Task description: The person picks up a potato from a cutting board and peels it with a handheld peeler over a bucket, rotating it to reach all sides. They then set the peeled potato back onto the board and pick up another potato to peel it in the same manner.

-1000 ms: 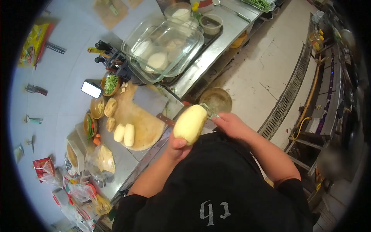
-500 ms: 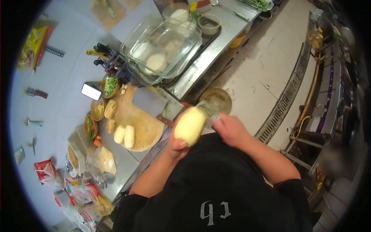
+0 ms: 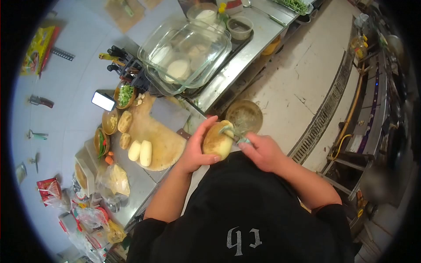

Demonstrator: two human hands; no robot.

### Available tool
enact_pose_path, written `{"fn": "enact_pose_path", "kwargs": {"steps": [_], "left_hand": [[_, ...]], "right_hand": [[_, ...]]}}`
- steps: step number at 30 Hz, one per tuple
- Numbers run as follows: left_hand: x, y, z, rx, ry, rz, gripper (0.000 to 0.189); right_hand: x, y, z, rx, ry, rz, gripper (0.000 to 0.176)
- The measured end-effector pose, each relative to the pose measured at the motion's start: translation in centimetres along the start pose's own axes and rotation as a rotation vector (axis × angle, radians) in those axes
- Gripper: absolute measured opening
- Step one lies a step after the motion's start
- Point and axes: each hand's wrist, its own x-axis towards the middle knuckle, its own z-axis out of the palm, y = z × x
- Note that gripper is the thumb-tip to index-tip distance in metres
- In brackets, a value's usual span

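My left hand (image 3: pixel 195 151) is wrapped round a large potato (image 3: pixel 216 145), partly peeled, with brown skin on the side facing up and pale flesh at its edges. In my right hand (image 3: pixel 264 151) is a peeler (image 3: pixel 239 136) with a light green handle, its head against the upper part of the potato. Below them on the floor stands a round bin (image 3: pixel 245 115). On the wooden cutting board (image 3: pixel 169 144) to the left lie two peeled potatoes (image 3: pixel 140 152), with unpeeled potatoes (image 3: pixel 125 122) by its far edge. A cleaver (image 3: pixel 171 115) lies on the board.
Glass baking dishes (image 3: pixel 186 57) stand on the metal counter beside a knife block (image 3: pixel 131 70). Bowls with chopped greens (image 3: pixel 126 95) and chillies (image 3: pixel 101 143), a phone (image 3: pixel 103 101) and bagged goods (image 3: pixel 94 219) line the wall. A drain grate (image 3: pixel 324 109) crosses the floor.
The potato has been turned, so its brown skin now faces up instead of its peeled side. My right hand has brought the peeler onto it.
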Motion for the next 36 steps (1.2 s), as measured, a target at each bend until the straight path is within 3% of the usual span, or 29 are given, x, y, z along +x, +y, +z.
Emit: {"fn": "enact_pose_path", "kwargs": {"steps": [2, 5, 9, 11, 12, 15, 19, 21, 22, 26, 28, 32, 36], "left_hand": [[0.2, -0.2, -0.1, 0.082, 0.013, -0.004, 0.110], [0.1, -0.1, -0.2, 0.184, 0.052, -0.023, 0.105], [-0.3, 0.8, -0.5, 0.142, 0.002, -0.034, 0.110], [-0.6, 1.4, -0.4, 0.108, -0.045, -0.011, 0.112], [-0.7, 1.7, -0.3, 0.103, -0.091, 0.024, 0.112], [-0.7, 1.7, -0.3, 0.120, -0.054, 0.029, 0.113], [-0.5, 1.1, -0.6, 0.172, 0.008, 0.011, 0.114], [-0.7, 1.5, 0.0, 0.119, 0.012, -0.006, 0.114], [-0.7, 1.7, 0.3, 0.067, 0.012, -0.013, 0.115], [-1.1, 0.9, -0.7, 0.033, -0.055, 0.028, 0.117], [-1.5, 0.4, -0.8, -0.119, -0.107, 0.112, 0.120], [-1.8, 0.3, -0.9, -0.117, -0.097, 0.147, 0.121], [-1.5, 0.1, -0.5, -0.097, -0.018, 0.097, 0.120]], "right_hand": [[-0.3, -0.9, 0.0, -0.131, 0.004, -0.188, 0.034], [-0.6, -1.8, -0.1, -0.265, -0.033, -0.272, 0.034], [0.5, -0.3, -0.2, -0.290, -0.018, -0.239, 0.035], [2.4, 2.4, -0.5, -0.436, -0.047, 0.162, 0.037], [2.9, 3.4, -0.7, -0.184, -0.056, 0.176, 0.039], [2.0, 4.0, -0.2, 0.004, -0.053, 0.118, 0.039], [0.3, -0.3, -0.4, 0.050, -0.021, 0.037, 0.037], [-0.2, -1.5, -0.4, -0.087, -0.086, -0.207, 0.035], [-0.3, -1.4, -0.2, -0.102, -0.082, -0.218, 0.036], [1.0, 1.4, 0.1, -0.165, -0.074, -0.042, 0.038], [1.9, 3.6, 0.4, -0.054, -0.092, 0.108, 0.040], [0.8, 2.1, 1.1, -0.042, -0.043, 0.076, 0.039], [-0.6, -1.7, 0.2, -0.097, -0.077, -0.101, 0.038]]}}
